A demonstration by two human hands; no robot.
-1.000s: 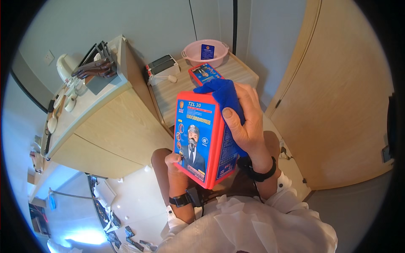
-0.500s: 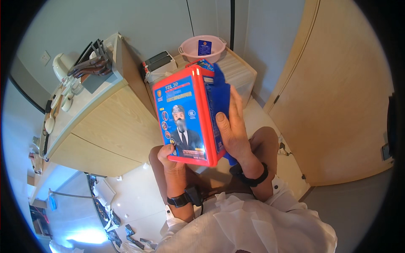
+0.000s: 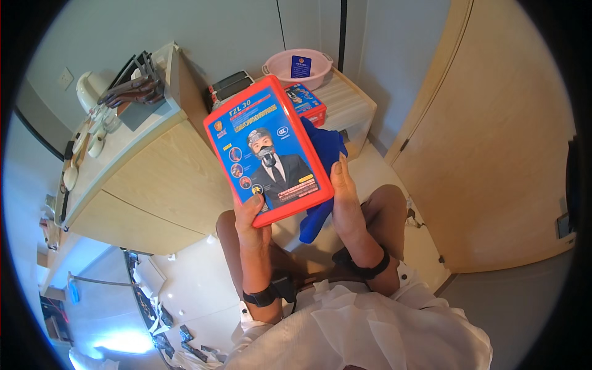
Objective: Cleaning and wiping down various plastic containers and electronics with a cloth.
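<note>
My left hand (image 3: 249,217) gripped red-and-blue respirator box (image 3: 280,166), frame centre, thumb on front; my right hand (image 3: 347,196) held blue cloth (image 3: 325,143) at its right edge. Box partly blocked second red box (image 3: 310,110), upper centre, below pink basin (image 3: 281,66).

White, softly ruffled fabric top (image 3: 357,327)
Broad black left wristband (image 3: 261,298) with a boxy black module (image 3: 284,288); black right wristband (image 3: 376,267); small dark round button (image 3: 404,277) on the white right cuff (image 3: 412,285)
</note>
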